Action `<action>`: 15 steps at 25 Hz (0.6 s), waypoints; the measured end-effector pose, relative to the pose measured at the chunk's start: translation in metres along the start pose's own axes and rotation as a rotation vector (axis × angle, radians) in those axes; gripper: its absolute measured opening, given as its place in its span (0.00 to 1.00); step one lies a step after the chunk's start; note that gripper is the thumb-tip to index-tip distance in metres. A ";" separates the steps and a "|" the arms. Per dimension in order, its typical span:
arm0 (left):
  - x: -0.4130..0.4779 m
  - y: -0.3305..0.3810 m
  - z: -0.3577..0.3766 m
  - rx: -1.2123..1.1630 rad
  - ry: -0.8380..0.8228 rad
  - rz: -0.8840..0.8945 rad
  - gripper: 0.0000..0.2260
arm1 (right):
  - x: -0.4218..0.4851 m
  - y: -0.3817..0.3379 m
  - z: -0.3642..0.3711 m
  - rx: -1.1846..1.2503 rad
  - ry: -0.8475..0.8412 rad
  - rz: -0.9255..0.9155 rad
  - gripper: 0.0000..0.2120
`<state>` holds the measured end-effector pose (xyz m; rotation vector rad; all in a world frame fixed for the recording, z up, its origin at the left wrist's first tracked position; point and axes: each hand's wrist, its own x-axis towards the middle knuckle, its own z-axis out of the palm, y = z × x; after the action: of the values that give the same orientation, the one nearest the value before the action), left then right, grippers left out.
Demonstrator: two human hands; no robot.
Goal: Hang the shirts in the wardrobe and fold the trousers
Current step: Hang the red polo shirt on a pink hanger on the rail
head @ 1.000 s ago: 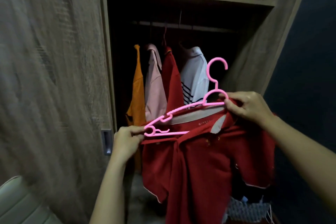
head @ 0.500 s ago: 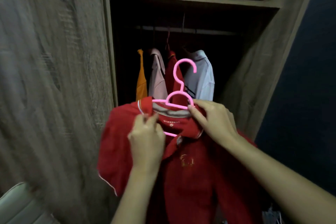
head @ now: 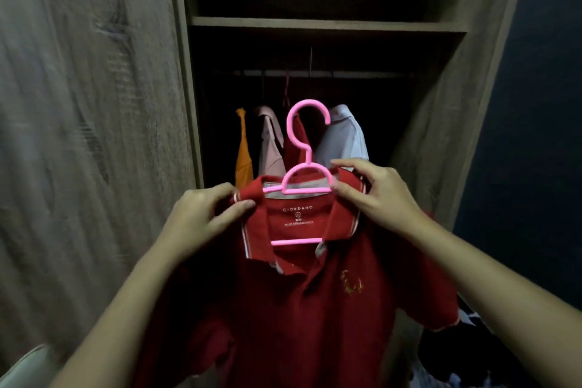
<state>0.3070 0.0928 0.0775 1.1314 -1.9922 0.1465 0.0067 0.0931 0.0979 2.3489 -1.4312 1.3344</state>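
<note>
A red polo shirt (head: 302, 309) hangs on a pink plastic hanger (head: 307, 148) in front of the open wardrobe, its collar facing me. My left hand (head: 201, 217) pinches the left side of the collar. My right hand (head: 374, 195) grips the right shoulder of the shirt at the hanger's end. The hanger's hook points up, below the wardrobe rail (head: 315, 73) and apart from it. Several shirts hang on the rail behind: an orange shirt (head: 244, 154), a pink shirt (head: 271, 148), a red one partly hidden, and a white shirt (head: 346, 138).
A wooden shelf (head: 327, 23) crosses the wardrobe above the rail. The wardrobe door (head: 88, 135) stands on the left and a side panel (head: 450, 123) on the right. More clothes (head: 466, 353) lie low at the right. A pale cushion edge (head: 22, 368) shows bottom left.
The shirt has been pulled fully over the hanger, which now sits level inside the collar. My left hand moved from the hanger's end to the collar. The view came closer to the wardrobe.
</note>
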 end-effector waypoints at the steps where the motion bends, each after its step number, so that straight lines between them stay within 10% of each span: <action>1: 0.000 -0.007 0.001 -0.086 0.030 -0.012 0.23 | -0.002 0.005 -0.006 -0.108 0.013 0.005 0.31; 7: 0.000 -0.023 -0.004 -0.309 0.105 -0.077 0.05 | -0.027 0.062 -0.045 -0.390 0.051 0.155 0.45; 12: 0.010 -0.013 0.007 -0.356 0.091 -0.077 0.07 | -0.014 0.033 -0.037 -0.629 0.039 -0.024 0.33; 15: 0.024 -0.003 -0.001 -0.333 0.028 -0.015 0.07 | -0.002 0.020 -0.033 -0.352 -0.090 0.065 0.18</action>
<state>0.3034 0.0755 0.0939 0.9232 -1.8961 -0.1713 -0.0295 0.0987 0.1101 2.1706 -1.6255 0.9058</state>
